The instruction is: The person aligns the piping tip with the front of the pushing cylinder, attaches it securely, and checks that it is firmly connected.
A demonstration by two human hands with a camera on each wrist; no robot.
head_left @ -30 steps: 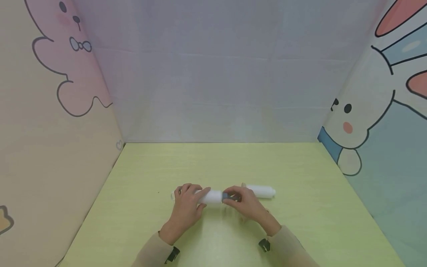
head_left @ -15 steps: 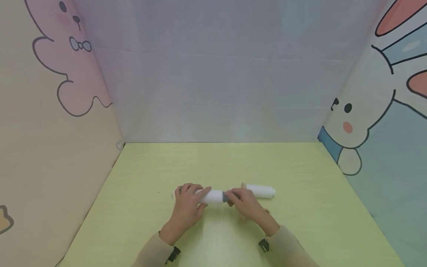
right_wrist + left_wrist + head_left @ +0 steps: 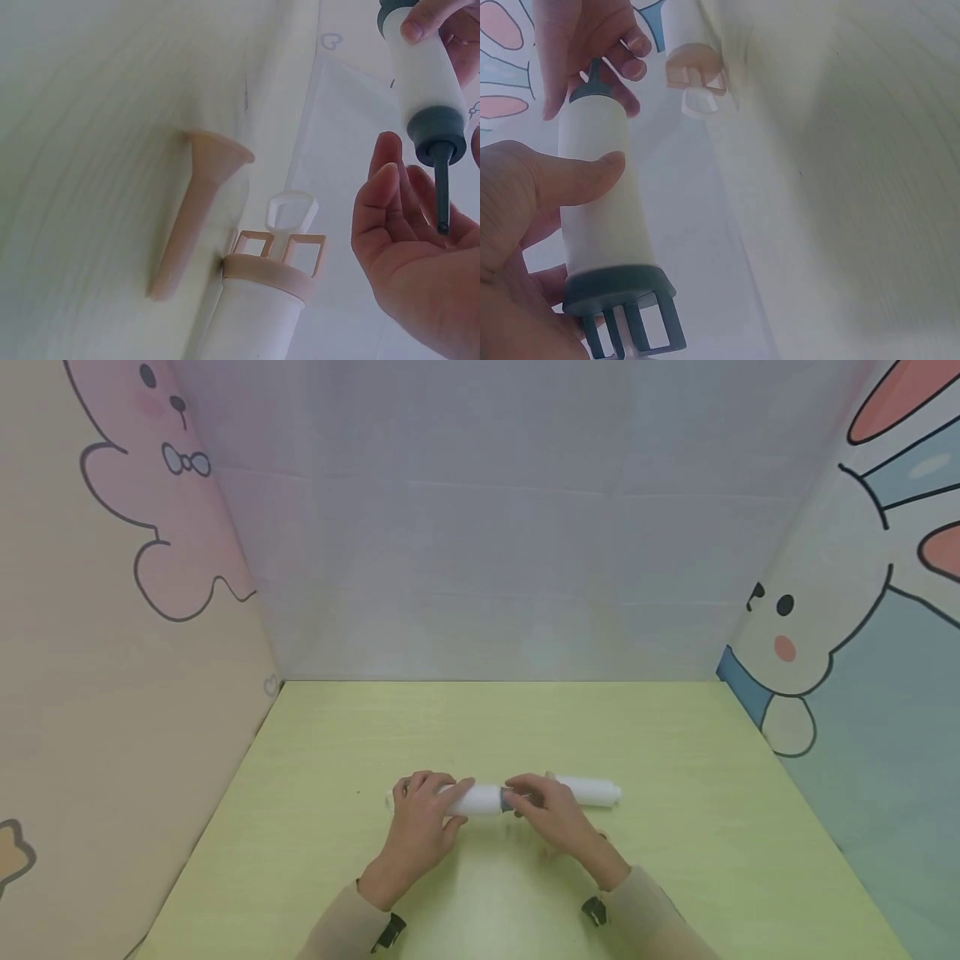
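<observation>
My left hand (image 3: 420, 827) grips a white pastry syringe (image 3: 478, 800) around its barrel, lying crosswise in the head view. In the left wrist view its thumb lies over the barrel, and the dark grey-green handle end (image 3: 622, 289) is at the bottom. A dark nozzle (image 3: 442, 187) with a slim tube sticks out of the other end. My right hand (image 3: 558, 818) is at this nozzle end, thumb right by the collar. Its fingers are loosely bent around the nozzle, and a gap shows between the fingertips and the tube in the right wrist view.
A second white syringe (image 3: 588, 791) with peach-coloured handle loops and a clear plunger ring lies behind my right hand. A peach funnel-shaped nozzle (image 3: 191, 217) lies on the pale table near it. Printed cloth walls stand at the back and sides.
My right thumb and fingers, closed together at the dark nozzle half a second ago, have spread apart around it. My left hand and the syringe stay in place.
</observation>
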